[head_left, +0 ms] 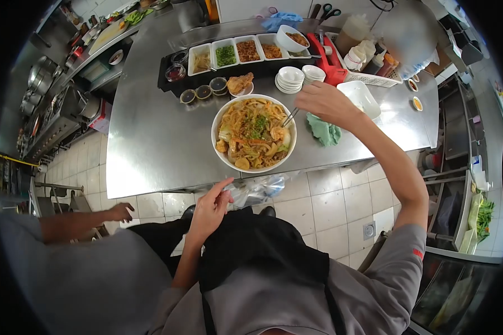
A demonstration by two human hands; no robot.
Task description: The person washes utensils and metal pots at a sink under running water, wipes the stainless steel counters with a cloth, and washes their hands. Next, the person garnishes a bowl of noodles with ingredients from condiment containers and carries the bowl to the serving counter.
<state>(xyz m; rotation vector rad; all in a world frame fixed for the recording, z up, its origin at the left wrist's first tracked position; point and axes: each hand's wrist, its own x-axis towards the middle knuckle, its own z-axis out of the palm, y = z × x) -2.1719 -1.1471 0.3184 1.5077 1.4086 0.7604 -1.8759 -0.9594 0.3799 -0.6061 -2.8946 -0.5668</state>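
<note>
A large white bowl (216, 140) near the counter's front edge is filled with noodles (246, 120), topped with chopped green onion and several orange-brown seafood-like pieces. My right hand (327, 103) is closed around thin metal tongs (290, 118), whose tips reach into the bowl's right side beside an orange piece (278, 133). Below the counter edge, in front of my apron, my left hand (209, 212) hangs with its fingers loosely apart and nothing in them. A clear plastic bag (257, 191) is close to its fingertips.
Behind the bowl stand a topping rack (226, 56), sauce cups (203, 92) and fried food (240, 83) on a small dish. Stacked white dishes (290, 78), a green cloth (323, 130) and a white tray (360, 99) lie rightward. A co-worker's hand (120, 213) is at left.
</note>
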